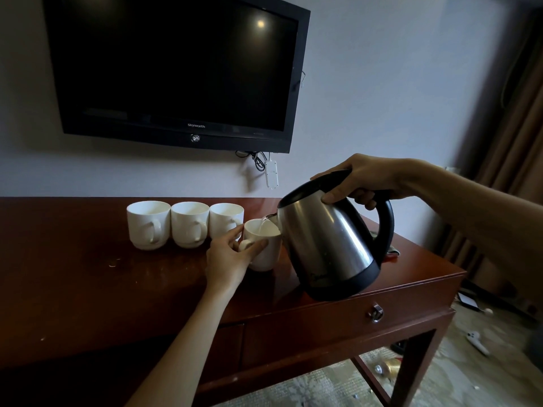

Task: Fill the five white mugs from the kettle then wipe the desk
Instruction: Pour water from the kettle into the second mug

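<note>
Here, a dark wall-mounted television (176, 69) fills the upper left of the frame above a reddish-brown wooden bench (88, 289) that runs across the middle and lower half, a drawer with a metal pull (375, 312) set into its front at lower right. Right of center, the right hand (361, 179) grips the black handle of a stainless-steel kettle (332, 245), its fingers clenched around the top of the handle; the kettle is tilted toward the left, held above the bench, and a thin stream of water falls from its spout. The stream lands in a white mug (264, 248) standing on the bench at center frame, touching or just beside the kettle's body. The left hand (229, 259), reaching up from the bottom of the frame, steadies this mug, its fingers grasping the handle and side. Three more white mugs (188, 224) stand in a close row at the back of the bench, left of center, handles facing the camera. A white power strip (270, 174) hangs on the wall below the television.
</note>
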Motion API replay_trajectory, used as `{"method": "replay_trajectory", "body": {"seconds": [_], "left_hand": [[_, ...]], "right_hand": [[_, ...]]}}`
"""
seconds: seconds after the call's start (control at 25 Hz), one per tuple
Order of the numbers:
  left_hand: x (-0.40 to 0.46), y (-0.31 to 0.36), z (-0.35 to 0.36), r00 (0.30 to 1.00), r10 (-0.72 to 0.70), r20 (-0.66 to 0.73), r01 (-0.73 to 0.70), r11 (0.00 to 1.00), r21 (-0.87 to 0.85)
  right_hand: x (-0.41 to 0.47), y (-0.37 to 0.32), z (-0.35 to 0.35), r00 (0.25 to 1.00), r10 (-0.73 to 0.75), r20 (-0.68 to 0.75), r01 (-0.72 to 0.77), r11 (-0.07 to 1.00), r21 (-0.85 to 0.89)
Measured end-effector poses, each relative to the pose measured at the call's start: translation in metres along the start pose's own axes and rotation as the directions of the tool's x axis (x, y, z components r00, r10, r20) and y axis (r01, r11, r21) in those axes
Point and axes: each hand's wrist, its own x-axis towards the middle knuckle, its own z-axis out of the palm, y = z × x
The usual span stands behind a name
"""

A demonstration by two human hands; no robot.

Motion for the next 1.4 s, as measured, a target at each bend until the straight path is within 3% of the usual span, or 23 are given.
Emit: {"method": "replay_trajectory", "body": {"seconds": [1.4], "left_hand": [[0.0002, 0.0016, 0.001, 0.999, -0.041, 0.014, 0.041, 0.999, -0.035]], "right_hand": [[0.0015, 0.0, -0.0008, 1.0, 0.007, 0.013, -0.007, 1.0, -0.015]]}}
